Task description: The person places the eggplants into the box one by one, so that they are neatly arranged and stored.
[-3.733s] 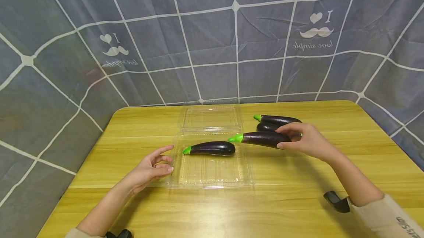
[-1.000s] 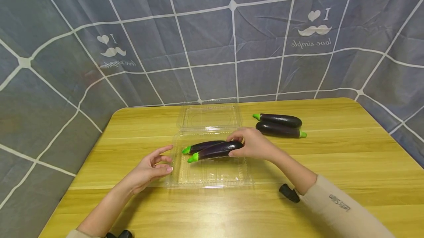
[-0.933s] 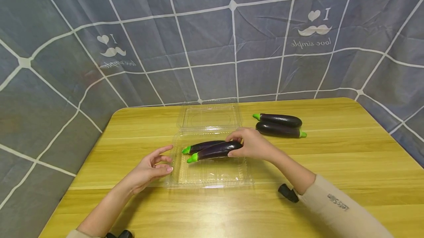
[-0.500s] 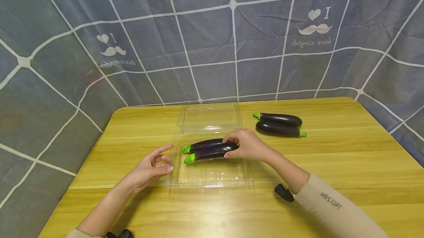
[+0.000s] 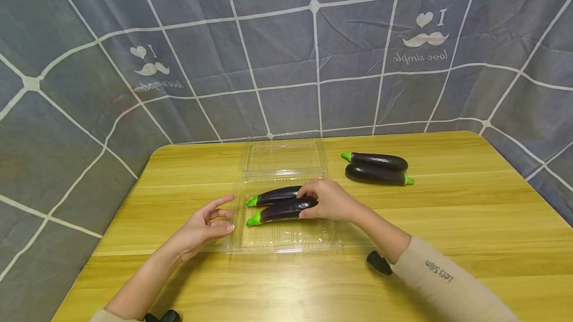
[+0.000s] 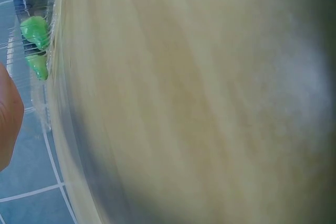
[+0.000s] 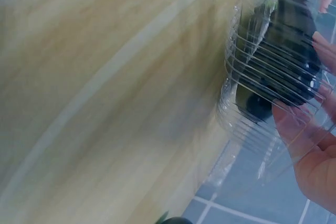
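Looks firm, fairly light and probably slick, going by the sheen on the slender dark-purple eggplant with a bright green stem cap [image 5: 283, 210], lying lengthwise within the clear plastic hinged container [image 5: 286, 242], cap to the left, alongside a matching green-capped purple eggplant [image 5: 276, 195]. Best taken, probably, across the thick rounded end, where fingers and thumb can wrap without slipping. Gripped just there by the right hand [image 5: 330, 201], thumb on the near side, curled fingers over the far side; cannot tell whether resting fully on the floor of the container. Likely thin and easily bent at the walls, so better not squeezed. Reaching in from the right, with forearm slanting inward. Loosely spread beside the container's left edge, grasping nothing: the left hand [image 5: 206, 230], thumb apart from fingers.
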`<control>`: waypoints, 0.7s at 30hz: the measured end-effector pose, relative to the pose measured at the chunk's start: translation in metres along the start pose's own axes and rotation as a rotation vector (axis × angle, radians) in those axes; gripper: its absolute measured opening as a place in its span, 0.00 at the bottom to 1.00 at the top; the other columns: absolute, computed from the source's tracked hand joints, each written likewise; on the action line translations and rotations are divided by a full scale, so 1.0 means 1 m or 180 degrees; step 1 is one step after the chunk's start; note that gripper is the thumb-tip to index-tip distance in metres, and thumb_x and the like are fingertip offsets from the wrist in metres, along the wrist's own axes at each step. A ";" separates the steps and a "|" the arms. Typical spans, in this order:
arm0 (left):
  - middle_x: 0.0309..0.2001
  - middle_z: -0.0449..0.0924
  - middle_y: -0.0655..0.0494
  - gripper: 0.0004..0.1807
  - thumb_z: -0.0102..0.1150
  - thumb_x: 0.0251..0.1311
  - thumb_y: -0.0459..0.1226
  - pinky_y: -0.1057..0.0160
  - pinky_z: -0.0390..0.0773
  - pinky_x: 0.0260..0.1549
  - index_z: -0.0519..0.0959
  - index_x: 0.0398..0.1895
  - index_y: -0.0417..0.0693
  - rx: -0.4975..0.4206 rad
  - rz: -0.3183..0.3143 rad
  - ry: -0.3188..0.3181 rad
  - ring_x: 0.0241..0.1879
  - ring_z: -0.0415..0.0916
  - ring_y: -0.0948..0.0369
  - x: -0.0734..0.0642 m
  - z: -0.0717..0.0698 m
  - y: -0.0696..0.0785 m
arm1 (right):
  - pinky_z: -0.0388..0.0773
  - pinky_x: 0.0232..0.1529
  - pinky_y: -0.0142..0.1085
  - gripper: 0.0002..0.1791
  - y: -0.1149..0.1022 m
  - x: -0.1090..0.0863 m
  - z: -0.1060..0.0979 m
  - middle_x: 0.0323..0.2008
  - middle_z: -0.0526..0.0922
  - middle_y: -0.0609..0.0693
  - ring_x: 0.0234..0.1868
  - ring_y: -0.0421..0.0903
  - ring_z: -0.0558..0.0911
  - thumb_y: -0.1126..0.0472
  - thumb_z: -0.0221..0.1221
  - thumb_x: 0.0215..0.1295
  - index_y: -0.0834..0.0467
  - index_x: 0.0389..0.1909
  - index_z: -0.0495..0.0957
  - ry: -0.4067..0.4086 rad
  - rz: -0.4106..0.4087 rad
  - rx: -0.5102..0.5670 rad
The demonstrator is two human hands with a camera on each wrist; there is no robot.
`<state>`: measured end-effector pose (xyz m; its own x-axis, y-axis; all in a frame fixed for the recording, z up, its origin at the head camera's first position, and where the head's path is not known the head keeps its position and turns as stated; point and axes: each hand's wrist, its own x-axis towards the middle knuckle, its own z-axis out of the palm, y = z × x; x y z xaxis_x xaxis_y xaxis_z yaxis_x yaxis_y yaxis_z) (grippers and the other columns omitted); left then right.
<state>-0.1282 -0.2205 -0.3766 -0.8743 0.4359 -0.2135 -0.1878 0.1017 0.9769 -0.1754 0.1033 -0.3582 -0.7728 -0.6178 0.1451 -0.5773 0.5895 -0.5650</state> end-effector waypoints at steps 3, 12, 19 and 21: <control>0.48 0.64 0.49 0.42 0.58 0.59 0.29 0.67 0.78 0.41 0.47 0.72 0.41 -0.0004 0.0003 -0.0014 0.39 0.74 0.64 0.000 0.000 0.001 | 0.70 0.32 0.30 0.19 -0.001 0.000 0.001 0.28 0.77 0.43 0.29 0.39 0.72 0.56 0.71 0.46 0.58 0.40 0.82 -0.0020 0.0016 -0.0017; 0.47 0.64 0.49 0.42 0.59 0.58 0.29 0.67 0.78 0.40 0.47 0.72 0.41 -0.0045 -0.0011 0.0003 0.39 0.74 0.64 -0.001 0.001 0.002 | 0.70 0.32 0.31 0.19 -0.001 0.000 0.003 0.28 0.77 0.43 0.30 0.40 0.72 0.56 0.71 0.46 0.57 0.40 0.81 -0.0045 0.0025 -0.0101; 0.47 0.64 0.49 0.42 0.59 0.58 0.29 0.68 0.78 0.40 0.47 0.72 0.40 -0.0032 -0.0009 0.0001 0.39 0.74 0.64 -0.001 0.001 0.003 | 0.70 0.32 0.31 0.19 -0.002 0.000 0.005 0.29 0.76 0.44 0.30 0.40 0.71 0.56 0.71 0.46 0.56 0.40 0.80 -0.0093 -0.0004 -0.0188; 0.47 0.64 0.49 0.42 0.59 0.58 0.29 0.68 0.78 0.40 0.47 0.72 0.41 -0.0027 -0.0015 0.0011 0.39 0.74 0.64 -0.001 0.001 0.003 | 0.70 0.32 0.31 0.19 -0.002 0.000 0.005 0.29 0.76 0.44 0.30 0.41 0.71 0.56 0.71 0.46 0.57 0.40 0.80 -0.0118 -0.0039 -0.0209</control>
<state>-0.1273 -0.2197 -0.3738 -0.8750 0.4323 -0.2180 -0.1957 0.0960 0.9759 -0.1724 0.0991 -0.3612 -0.7559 -0.6435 0.1208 -0.6038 0.6138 -0.5086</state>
